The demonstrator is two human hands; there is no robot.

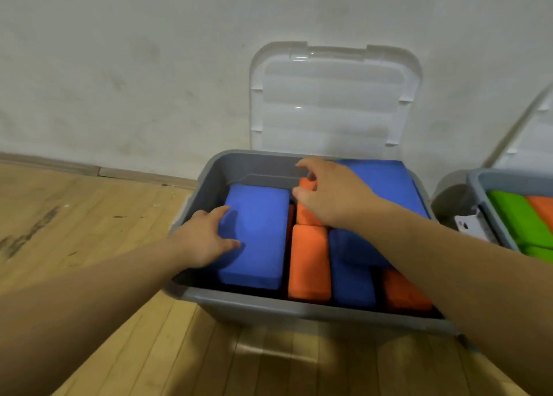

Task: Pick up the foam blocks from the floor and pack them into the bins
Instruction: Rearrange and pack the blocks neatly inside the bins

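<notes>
**Seating an orange block at the back of the bin**

I place everything against the grey bin [299,312], which stands on the wood floor [89,231] with its clear lid [332,102] leaning open against the wall behind it.

At the bin's left side my left grip [206,240] lies flat on the blue block [257,240]. The fingers are spread and fairly straight, pressing rather than clasping. That block lies level on top, filling the bin's left part.

At the bin's back centre my right grip [332,195] is curled round the upper end of an orange block [305,216], with the thumb on the near side and the fingers over the far side. The block sits in the slot just beside the blue block.

In front of it lie a front orange block [309,264], then a front blue block [353,282], then a corner orange block [404,291] partly under my forearm. A large blue slab [386,183] rests high at the bin's back right.

Right of the bin stands a second bin [490,204] holding green blocks [520,222].

I judge this to be the packing step, not the pickup, and I see no loose blocks on the floor. Next, the orange block needs pushing straight down into its slot while the left grip steadies the blue block. After that the slab needs levelling so the lid can shut.
</notes>
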